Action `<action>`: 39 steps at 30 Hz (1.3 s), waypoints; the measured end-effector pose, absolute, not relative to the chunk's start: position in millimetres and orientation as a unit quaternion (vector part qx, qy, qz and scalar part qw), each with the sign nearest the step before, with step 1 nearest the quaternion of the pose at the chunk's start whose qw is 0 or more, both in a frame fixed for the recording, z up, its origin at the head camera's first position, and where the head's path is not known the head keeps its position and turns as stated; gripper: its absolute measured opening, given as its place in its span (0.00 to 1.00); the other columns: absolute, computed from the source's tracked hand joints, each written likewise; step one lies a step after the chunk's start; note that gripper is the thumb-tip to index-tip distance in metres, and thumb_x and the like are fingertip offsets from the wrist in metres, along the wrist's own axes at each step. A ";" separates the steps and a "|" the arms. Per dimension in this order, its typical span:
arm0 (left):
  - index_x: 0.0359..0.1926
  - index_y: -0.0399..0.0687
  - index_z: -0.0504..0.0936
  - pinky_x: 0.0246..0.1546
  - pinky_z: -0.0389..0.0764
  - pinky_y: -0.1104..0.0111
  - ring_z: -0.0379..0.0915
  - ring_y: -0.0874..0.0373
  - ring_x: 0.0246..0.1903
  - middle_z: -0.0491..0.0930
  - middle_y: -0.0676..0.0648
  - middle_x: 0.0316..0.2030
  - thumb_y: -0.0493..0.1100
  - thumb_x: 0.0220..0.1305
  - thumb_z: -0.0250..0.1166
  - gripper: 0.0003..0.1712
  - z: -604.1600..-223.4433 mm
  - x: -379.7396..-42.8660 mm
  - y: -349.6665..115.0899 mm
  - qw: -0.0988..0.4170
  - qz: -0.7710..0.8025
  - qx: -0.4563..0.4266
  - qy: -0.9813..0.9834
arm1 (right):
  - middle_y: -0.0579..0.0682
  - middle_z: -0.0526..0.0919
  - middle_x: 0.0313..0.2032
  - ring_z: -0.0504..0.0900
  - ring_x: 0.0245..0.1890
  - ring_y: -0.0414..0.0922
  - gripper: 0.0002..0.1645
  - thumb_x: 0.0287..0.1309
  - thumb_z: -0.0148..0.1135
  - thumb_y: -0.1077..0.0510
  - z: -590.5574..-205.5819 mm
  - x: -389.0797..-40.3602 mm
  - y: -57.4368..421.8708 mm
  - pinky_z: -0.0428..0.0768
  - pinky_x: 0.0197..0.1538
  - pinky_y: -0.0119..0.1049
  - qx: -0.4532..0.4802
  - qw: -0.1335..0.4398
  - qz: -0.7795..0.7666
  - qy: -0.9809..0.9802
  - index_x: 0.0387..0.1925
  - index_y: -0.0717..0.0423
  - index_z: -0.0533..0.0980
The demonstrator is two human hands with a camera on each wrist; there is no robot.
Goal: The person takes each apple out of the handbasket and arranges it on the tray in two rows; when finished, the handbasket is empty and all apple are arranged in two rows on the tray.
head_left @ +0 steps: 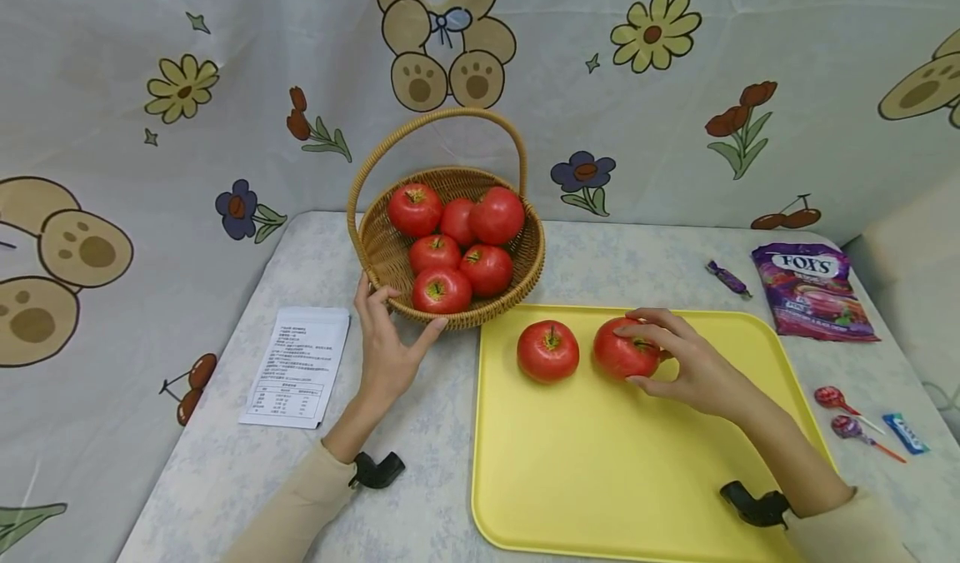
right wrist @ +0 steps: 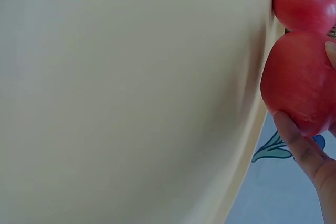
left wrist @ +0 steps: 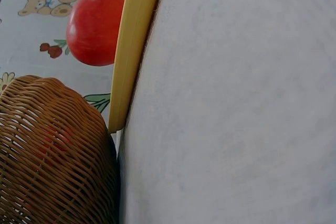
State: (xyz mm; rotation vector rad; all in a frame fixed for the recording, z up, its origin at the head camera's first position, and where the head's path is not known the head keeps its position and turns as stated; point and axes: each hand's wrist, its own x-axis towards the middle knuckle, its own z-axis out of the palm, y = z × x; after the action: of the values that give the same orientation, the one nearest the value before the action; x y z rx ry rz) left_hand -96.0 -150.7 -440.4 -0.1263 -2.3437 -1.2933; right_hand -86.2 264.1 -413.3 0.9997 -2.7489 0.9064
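My left hand [head_left: 386, 351] holds the wicker basket [head_left: 532, 276] at its near left rim, the thumb along the front and the fingers by the foot of the handle. Several red apples [head_left: 440, 289] lie inside the basket. Over the yellow tray [head_left: 600, 480], my right hand [head_left: 686, 367] grips an apple [head_left: 618, 351] between thumb and fingers. Just left of it on the tray sits another apple [head_left: 548, 352]. In the right wrist view, fingers lie against the gripped apple [right wrist: 302, 85]. The left wrist view shows the basket's woven side [left wrist: 58, 150], without the left hand.
Left of the basket lies a white printed packet [head_left: 296, 367]. At the right are a purple candy bag [head_left: 813, 291], a wrapped candy [head_left: 727, 280], two lollipops [head_left: 831, 396] and a small blue packet [head_left: 906, 433]. A patterned cloth [head_left: 450, 146] hangs behind the table.
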 end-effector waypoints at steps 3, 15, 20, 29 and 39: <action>0.53 0.45 0.60 0.65 0.58 0.40 0.34 0.46 0.76 0.38 0.43 0.76 0.58 0.55 0.73 0.38 -440.9 -95.8 -150.9 0.229 -0.469 -0.046 -0.852 | 0.54 0.70 0.62 0.69 0.59 0.47 0.43 0.37 0.81 0.64 -416.0 -84.4 262.7 0.80 0.45 0.26 0.326 0.031 0.292 -0.899 0.59 0.45 0.75; 0.53 0.45 0.60 0.66 0.58 0.40 0.34 0.47 0.76 0.38 0.43 0.76 0.57 0.55 0.73 0.38 -441.1 -95.9 -150.6 0.229 -0.466 -0.044 -0.853 | 0.53 0.71 0.62 0.67 0.61 0.49 0.43 0.38 0.82 0.60 -416.1 -84.8 258.0 0.81 0.51 0.35 0.328 0.038 0.255 -0.909 0.59 0.43 0.75; 0.53 0.45 0.60 0.66 0.57 0.40 0.34 0.47 0.76 0.38 0.43 0.76 0.57 0.54 0.73 0.38 -440.1 -96.2 -150.2 0.229 -0.467 -0.045 -0.853 | 0.53 0.70 0.63 0.66 0.61 0.50 0.42 0.39 0.81 0.59 -415.1 -85.5 256.9 0.81 0.50 0.46 0.327 0.028 0.250 -0.911 0.59 0.42 0.75; 0.53 0.45 0.60 0.65 0.58 0.40 0.35 0.46 0.76 0.39 0.41 0.75 0.57 0.54 0.73 0.38 -439.6 -95.3 -150.5 0.231 -0.465 -0.048 -0.853 | 0.54 0.68 0.64 0.64 0.63 0.53 0.42 0.42 0.80 0.59 -412.4 -85.7 256.4 0.79 0.52 0.53 0.328 0.001 0.249 -0.911 0.62 0.42 0.73; 0.53 0.44 0.60 0.65 0.60 0.41 0.36 0.46 0.76 0.38 0.42 0.75 0.57 0.54 0.73 0.38 -439.8 -95.2 -150.1 0.230 -0.471 -0.051 -0.850 | 0.58 0.64 0.68 0.65 0.64 0.60 0.43 0.46 0.78 0.57 -392.5 -90.0 249.7 0.78 0.52 0.60 0.338 -0.004 0.228 -0.913 0.65 0.41 0.70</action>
State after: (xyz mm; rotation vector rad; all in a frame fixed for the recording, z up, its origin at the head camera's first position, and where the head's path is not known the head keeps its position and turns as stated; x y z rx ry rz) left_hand -95.2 -150.1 -439.8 -0.1401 -2.3386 -1.2955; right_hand -90.0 249.7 -392.5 1.0647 -2.8764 0.7197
